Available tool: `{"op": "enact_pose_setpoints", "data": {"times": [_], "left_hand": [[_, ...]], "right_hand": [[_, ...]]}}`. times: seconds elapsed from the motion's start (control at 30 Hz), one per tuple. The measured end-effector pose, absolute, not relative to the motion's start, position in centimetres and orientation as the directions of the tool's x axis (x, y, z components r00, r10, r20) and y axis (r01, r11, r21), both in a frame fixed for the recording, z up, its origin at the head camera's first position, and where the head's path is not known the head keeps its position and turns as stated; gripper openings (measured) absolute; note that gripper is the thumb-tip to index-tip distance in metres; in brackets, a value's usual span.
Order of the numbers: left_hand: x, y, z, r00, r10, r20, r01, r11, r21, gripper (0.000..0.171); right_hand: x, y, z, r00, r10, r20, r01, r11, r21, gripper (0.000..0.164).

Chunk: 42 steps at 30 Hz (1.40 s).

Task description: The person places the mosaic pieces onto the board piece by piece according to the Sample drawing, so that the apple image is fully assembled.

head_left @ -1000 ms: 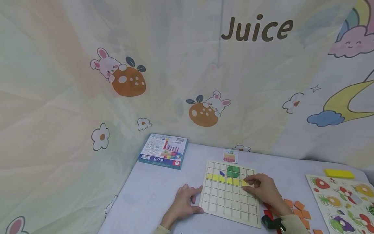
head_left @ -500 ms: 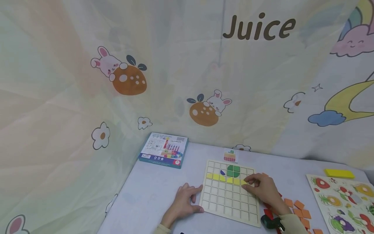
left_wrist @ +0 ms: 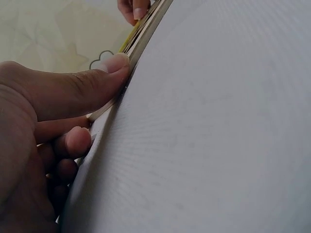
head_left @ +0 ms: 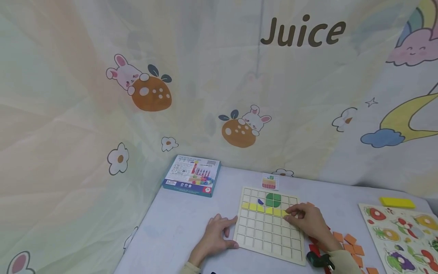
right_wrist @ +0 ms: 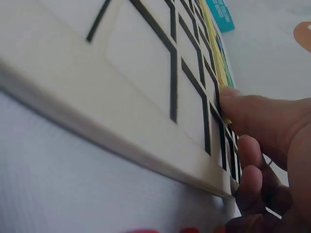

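One yellow tile [head_left: 284,213] stays pinched in the right grip [head_left: 309,223] — left hand [head_left: 215,235] still spread against the board [head_left: 265,238].

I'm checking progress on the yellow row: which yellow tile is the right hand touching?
The rightmost yellow tile on the gridded board: the right hand has its fingertips there, while the other yellow tiles lie untouched.

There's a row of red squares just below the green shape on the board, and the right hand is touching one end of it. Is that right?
Almost! The row of squares is yellow, not red, as the head view shows. It is just below the green shape on the board, with the right hand touching one end.
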<state>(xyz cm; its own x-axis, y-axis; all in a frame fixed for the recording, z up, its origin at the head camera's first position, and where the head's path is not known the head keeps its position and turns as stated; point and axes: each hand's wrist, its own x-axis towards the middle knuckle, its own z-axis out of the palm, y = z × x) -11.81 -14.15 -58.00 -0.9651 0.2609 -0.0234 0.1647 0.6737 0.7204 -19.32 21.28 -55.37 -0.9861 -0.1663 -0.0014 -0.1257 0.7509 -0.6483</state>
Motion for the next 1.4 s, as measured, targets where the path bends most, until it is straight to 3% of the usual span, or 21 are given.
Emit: {"op": "enact_pose_setpoints", "data": {"times": [0.13, 0.3, 0.57, 0.7, 1.03, 1.4], "left_hand": [[-11.8, -14.0, -58.0, -0.963, 0.271, -0.017, 0.178, 0.677, 0.714, 0.086], [-11.9, -13.9, -57.9, -0.961, 0.273, -0.037, 0.166, 0.681, 0.713, 0.087], [-11.7, -14.2, -57.7, -0.963, 0.267, -0.037, 0.162, 0.683, 0.712, 0.088], [-11.7, -14.2, -57.7, -0.962, 0.271, -0.029, 0.17, 0.68, 0.714, 0.087], [-11.8, -14.3, -57.8, -0.963, 0.269, -0.02, 0.173, 0.674, 0.719, 0.087], [-12.0, -14.3, -58.3, -0.964, 0.264, -0.025, 0.167, 0.676, 0.717, 0.087]], "right_hand": [[-19.5, 23.2, -54.6, -0.99, -0.14, 0.008, -0.107, 0.715, -0.691, 0.028], [-20.0, 27.2, -53.4, -0.997, -0.083, -0.012, -0.055, 0.756, -0.652, 0.043], [-20.3, 32.0, -53.0, -0.956, -0.136, -0.259, 0.042, 0.812, -0.583, 0.064], [-19.8, 32.6, -53.9, -0.942, -0.144, -0.303, 0.065, 0.807, -0.586, 0.072], [-19.3, 30.4, -54.1, -0.96, -0.161, -0.229, -0.012, 0.84, -0.542, 0.04], [-19.5, 29.4, -54.4, -0.959, -0.139, -0.247, 0.028, 0.82, -0.571, 0.027]]}}
